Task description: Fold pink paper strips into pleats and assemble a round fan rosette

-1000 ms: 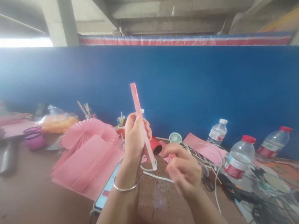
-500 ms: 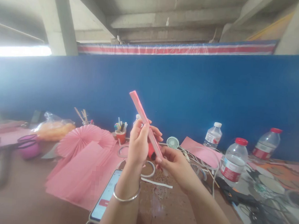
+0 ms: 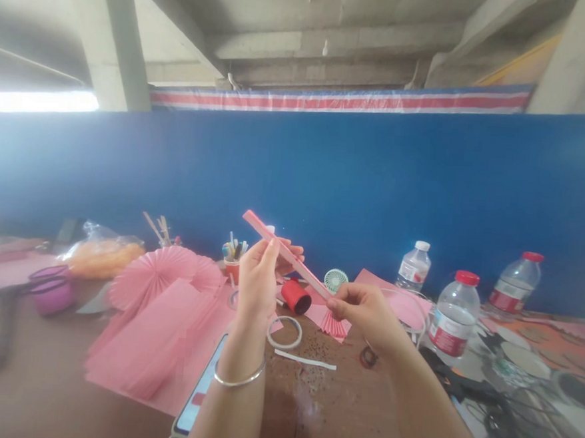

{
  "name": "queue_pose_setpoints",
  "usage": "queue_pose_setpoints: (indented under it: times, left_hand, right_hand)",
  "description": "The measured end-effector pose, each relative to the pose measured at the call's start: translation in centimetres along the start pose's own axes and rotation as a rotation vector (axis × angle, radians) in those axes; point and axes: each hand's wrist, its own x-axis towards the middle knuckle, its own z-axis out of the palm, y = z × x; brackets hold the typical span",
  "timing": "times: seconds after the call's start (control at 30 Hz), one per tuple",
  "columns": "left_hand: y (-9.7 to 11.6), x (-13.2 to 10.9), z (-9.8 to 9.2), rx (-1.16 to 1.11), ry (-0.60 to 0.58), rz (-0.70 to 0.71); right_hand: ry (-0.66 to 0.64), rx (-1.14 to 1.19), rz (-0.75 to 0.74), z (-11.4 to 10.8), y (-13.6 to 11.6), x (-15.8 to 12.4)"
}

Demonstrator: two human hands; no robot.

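Observation:
A narrow strip of folded pink paper is held up slantwise above the table, its far end high at the left. My left hand grips it around the middle, thumb on top and fingers behind. At the lower right end, my right hand pinches it between thumb and fingers. Below lie a roll of tape, a white strip and a red cylinder. A small pleated pink paper piece rests beside the right hand.
Pink paper sheets and pleated pink fans cover the left, next to a phone. Bottles, a small fan and tangled black cables stand or lie at the right. A blue partition rises behind.
The folded paper has tilted from steep to flatter. My right hand has moved right and my left hand slightly left and down, showing the red cylinder and pleated piece.

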Motion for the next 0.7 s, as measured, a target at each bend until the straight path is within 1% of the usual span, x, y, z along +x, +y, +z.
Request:
queue_pose_setpoints:
  times: [0.07, 0.13, 0.23, 0.3, 0.33, 0.37, 0.43, 0.5, 0.53, 0.6, 0.7]
  left_hand:
    - [0.2, 0.2, -0.6, 0.013, 0.035, 0.011]
    - [0.4, 0.4, -1.1, 0.023, 0.039, 0.013]
    - [0.3, 0.6, -1.4, 0.056, 0.01, 0.018]
    - [0.0, 0.5, -1.1, 0.155, -0.024, 0.026]
    - [-0.3, 0.4, -0.8, 0.228, -0.055, 0.024]
    - [-0.5, 0.2, -0.5, 0.307, -0.108, 0.013]
    - [-1.1, -0.2, 0.3, 0.448, -0.27, -0.028]
    - [-1.7, -0.8, 1.1, 0.541, -0.449, -0.063]
    - [-1.9, -1.1, 1.4, 0.575, -0.509, -0.067]
    - [-2.2, -1.5, 1.8, 0.615, -0.58, -0.063]
    - [-2.1, -1.6, 2.1, 0.592, -0.637, -0.077]
  right_hand:
    - [-0.034, -0.018, 0.021, -1.1, 0.2, -0.1]
    - [-0.09, -0.051, 0.066, -2.2, 0.2, -0.2]
    - [-0.202, -0.15, 0.124, -3.6, 0.2, -0.4]
    - [-0.258, -0.245, 0.133, -4.2, 0.2, -0.4]
    - [-0.252, -0.296, 0.122, -4.4, 0.2, -0.4]
    - [-0.218, -0.343, 0.1, -4.4, 0.1, -0.3]
    - [-0.084, -0.398, 0.019, -4.1, -0.2, -0.2]
    - [0.052, -0.365, -0.089, -3.2, -0.6, -0.2]
    - [0.097, -0.31, -0.141, -2.7, -0.8, -0.2]
    - [0.16, -0.218, -0.202, -1.7, -1.0, -0.2]
    - [0.223, -0.132, -0.22, -0.8, -0.9, -0.1]
